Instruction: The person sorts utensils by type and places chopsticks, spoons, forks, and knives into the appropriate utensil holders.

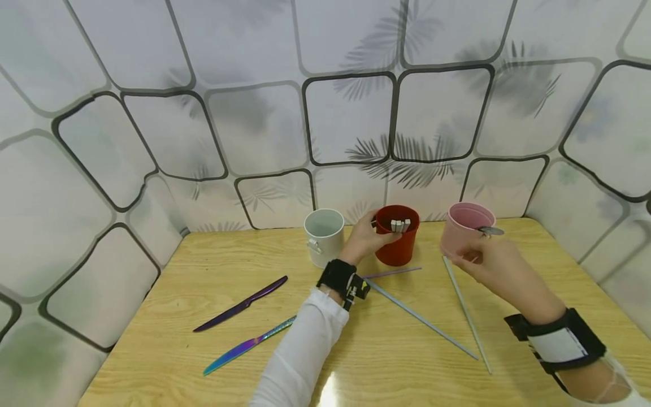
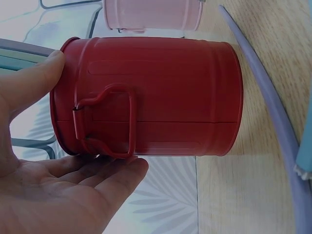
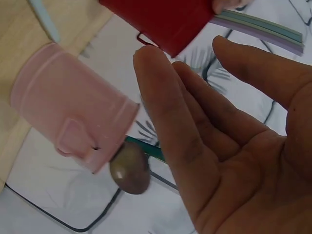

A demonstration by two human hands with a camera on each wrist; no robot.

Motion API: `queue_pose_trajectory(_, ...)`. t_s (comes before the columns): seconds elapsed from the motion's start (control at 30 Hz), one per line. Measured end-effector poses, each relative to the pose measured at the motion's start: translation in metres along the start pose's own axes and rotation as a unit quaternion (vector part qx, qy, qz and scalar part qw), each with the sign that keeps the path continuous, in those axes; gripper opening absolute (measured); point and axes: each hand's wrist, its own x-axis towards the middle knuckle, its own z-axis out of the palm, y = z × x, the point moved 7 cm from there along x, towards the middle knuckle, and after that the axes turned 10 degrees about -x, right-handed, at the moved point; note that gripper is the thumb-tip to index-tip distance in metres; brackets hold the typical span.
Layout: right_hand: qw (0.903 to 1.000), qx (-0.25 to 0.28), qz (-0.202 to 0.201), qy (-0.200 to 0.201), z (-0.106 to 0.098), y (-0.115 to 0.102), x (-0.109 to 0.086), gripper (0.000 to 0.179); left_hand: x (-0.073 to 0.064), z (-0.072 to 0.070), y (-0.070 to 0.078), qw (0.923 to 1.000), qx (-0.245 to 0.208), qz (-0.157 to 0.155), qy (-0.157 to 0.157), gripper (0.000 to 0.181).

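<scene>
My left hand (image 1: 365, 240) grips the small red bucket (image 1: 398, 250) near its rim, thumb at the top edge and fingers along the side. Several pastel chopsticks (image 1: 400, 226) stand in that bucket, their square ends poking out. Beside the pink bucket (image 1: 454, 234) hovers my right hand (image 1: 500, 274), fingers loosely bent with nothing held in the right wrist view. A spoon (image 3: 130, 168) sticks out of the pink bucket, bowl end outward. Under the hands lie a purple chopstick (image 1: 394, 272), a blue chopstick (image 1: 422, 319) and a pale green chopstick (image 1: 468, 316).
A white bucket (image 1: 325, 240) stands left of the red one. On the left of the wooden table (image 1: 168, 362) lie a dark purple knife (image 1: 241, 305) and a rainbow-coloured knife (image 1: 246, 346), partly covered by the left sleeve. A patterned cloth wall (image 1: 351, 118) closes the back.
</scene>
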Motion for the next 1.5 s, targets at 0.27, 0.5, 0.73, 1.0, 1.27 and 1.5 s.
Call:
queue_pose_trajectory(0.27, 0.9996, 0.010, 0.006, -0.026, 0.027, 0.014, 0.003, 0.012, 0.001, -0.001, 0.000, 1.0000, -0.001, -0.002, 0.000, 0.070)
queue_pose_trajectory(0.5, 0.9990, 0.003, 0.025, -0.036, 0.049, 0.023, 0.003, 0.017, 0.000, 0.000, 0.000, 1.0000, -0.007, -0.003, 0.002, 0.069)
queue_pose_trajectory(0.73, 0.9985, -0.002, 0.017, -0.052, 0.065, 0.027, 0.006, 0.017, 0.000, 0.001, 0.002, 0.9999, -0.007, 0.009, -0.001, 0.067)
queue_pose_trajectory(1.0, 0.9971, 0.000, 0.041, -0.064, 0.079, 0.032, 0.007, 0.024, 0.001, 0.000, 0.001, 0.9999, -0.013, 0.003, -0.002, 0.068)
queue_pose_trajectory(1.27, 0.9983, -0.031, 0.042, -0.028, 0.082, 0.034, 0.009, 0.037, 0.001, -0.001, -0.001, 0.9999, -0.009, -0.012, 0.004, 0.069)
queue_pose_trajectory(1.5, 0.9980, -0.046, 0.042, -0.013, 0.083, 0.035, 0.012, 0.039, 0.001, 0.000, -0.002, 0.9997, -0.015, -0.017, 0.003, 0.069)
